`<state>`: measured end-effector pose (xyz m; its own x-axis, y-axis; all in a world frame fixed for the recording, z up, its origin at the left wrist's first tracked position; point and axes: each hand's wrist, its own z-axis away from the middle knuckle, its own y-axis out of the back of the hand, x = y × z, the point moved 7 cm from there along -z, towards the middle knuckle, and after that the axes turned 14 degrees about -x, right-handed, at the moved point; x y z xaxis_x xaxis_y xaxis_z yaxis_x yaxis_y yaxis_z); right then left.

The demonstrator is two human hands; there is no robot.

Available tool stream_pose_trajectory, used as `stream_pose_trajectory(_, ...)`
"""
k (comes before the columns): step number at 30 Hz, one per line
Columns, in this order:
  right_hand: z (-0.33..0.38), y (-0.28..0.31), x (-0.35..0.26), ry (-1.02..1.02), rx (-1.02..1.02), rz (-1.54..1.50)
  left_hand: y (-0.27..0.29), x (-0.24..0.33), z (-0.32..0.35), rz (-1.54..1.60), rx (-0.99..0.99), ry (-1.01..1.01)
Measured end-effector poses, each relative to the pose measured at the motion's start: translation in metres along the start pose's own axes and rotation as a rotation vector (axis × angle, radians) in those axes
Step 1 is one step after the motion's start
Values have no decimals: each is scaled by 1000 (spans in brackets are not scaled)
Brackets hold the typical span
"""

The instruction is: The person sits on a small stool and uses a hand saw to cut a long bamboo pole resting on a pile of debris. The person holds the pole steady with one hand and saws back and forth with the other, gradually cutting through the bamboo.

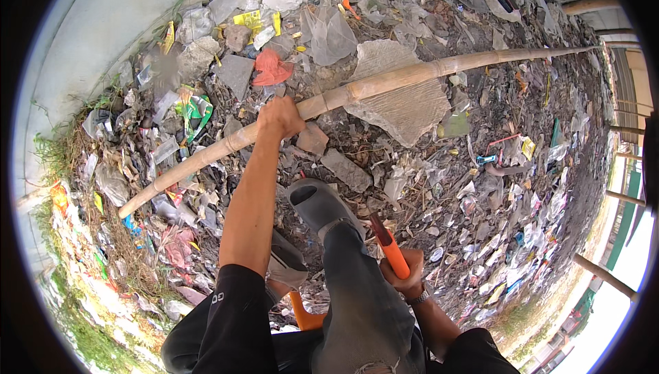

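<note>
Bamboo pole [371, 86] near green packet [200, 111]

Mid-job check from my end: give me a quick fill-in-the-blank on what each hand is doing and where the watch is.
1. The long bamboo pole is gripped by the person's ____ hand.
2. The right hand holds a tool whose handle is ____ in colour.
3. The wristwatch is worn on the person's ____ wrist.

Missing words: left; orange; right.
</note>
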<state>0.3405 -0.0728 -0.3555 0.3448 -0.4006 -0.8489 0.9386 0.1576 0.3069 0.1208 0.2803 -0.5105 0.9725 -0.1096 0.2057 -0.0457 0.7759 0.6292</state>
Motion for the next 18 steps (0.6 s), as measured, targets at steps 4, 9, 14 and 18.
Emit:
stream_pose_trajectory(4, 20, 17, 9, -76, 67, -22, -11, 2, 5, 8, 59, -58)
stream_pose_trajectory(9, 33, 22, -22, -128, -54, 65, -27, -12, 20, 21, 402, -110)
stream_pose_trajectory(14, 40, 32, -6, -63, -36, -49, -37, -23, 50, -62, 617, -157)
stream_pose_trajectory(18, 38, 36, -2, -85, -39, -36, -43, -43, 40, -84, 609, -112)
